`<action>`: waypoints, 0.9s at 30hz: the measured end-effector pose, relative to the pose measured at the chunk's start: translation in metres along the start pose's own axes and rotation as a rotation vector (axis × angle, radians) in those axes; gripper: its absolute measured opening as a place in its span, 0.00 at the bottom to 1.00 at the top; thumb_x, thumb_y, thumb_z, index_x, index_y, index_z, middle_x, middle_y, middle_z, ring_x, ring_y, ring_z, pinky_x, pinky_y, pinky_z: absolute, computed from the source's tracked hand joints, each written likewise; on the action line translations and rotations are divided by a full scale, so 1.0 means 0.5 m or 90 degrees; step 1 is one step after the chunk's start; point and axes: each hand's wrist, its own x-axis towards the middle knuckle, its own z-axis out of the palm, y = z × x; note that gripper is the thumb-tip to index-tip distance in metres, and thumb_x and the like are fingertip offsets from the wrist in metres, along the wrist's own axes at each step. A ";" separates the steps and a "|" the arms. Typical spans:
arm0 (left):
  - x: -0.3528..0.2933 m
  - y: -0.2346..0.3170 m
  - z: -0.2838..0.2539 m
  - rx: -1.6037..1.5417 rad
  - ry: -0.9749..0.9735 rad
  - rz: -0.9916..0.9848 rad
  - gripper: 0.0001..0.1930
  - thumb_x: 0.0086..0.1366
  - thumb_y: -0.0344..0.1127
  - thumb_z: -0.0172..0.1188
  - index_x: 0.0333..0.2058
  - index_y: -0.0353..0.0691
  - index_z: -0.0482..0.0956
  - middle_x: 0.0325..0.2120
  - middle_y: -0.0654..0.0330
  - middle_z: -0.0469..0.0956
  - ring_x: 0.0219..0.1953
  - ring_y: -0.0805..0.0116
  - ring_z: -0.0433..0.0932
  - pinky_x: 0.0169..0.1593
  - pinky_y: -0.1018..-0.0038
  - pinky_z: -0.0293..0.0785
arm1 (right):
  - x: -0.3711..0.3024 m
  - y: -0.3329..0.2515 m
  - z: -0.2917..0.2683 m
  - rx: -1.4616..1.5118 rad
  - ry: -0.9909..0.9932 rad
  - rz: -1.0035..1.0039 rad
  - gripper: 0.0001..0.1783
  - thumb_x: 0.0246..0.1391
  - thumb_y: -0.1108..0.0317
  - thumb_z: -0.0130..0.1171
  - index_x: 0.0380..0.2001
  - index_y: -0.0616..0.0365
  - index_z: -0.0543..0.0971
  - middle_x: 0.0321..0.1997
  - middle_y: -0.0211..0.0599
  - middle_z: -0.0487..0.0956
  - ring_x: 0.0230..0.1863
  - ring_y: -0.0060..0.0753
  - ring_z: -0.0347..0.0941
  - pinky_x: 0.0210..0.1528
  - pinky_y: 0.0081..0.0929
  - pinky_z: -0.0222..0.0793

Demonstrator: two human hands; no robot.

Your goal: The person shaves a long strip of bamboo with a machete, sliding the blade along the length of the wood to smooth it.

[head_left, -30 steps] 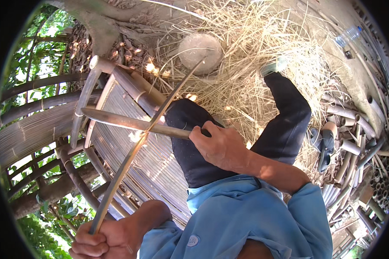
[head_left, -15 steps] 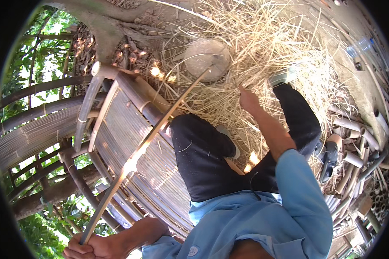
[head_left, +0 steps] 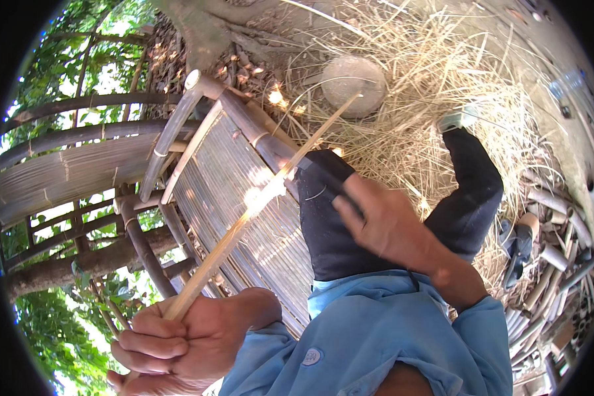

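In my left hand (head_left: 178,343), closed at the lower left, is the near end of a long split bamboo strip (head_left: 221,254). The strip slants up and right across the bench edge, and its tip appears in front of the round chopping block (head_left: 354,86). Sunlight glares on its middle. My right hand (head_left: 386,214) is above my thigh, right of the strip, its fingers curled and smeared by motion. A grey blade-like shape, seemingly a knife (head_left: 299,166), shows against the strip beyond those fingers; its handle is mostly hidden.
A slatted bamboo bench (head_left: 228,175) with a pole frame stands at my left. Pale shavings (head_left: 429,72) cover the ground ahead around my foot. Tree roots (head_left: 208,33) are at the far left. Cut bamboo pieces (head_left: 554,257), dark sandals (head_left: 523,247) and a plastic bottle (head_left: 567,84) lie to the right.
My right hand has come back from beside the block toward the strip over my thigh. My left hand has risen and moved right with the strip. The view has shifted.
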 end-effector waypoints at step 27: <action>-0.052 0.024 0.040 0.228 0.070 0.060 0.12 0.74 0.41 0.54 0.38 0.41 0.64 0.18 0.70 0.51 0.15 0.78 0.50 0.21 0.79 0.48 | -0.029 0.051 0.013 -0.113 -0.006 0.066 0.09 0.59 0.65 0.59 0.35 0.56 0.70 0.24 0.44 0.73 0.22 0.45 0.77 0.21 0.41 0.75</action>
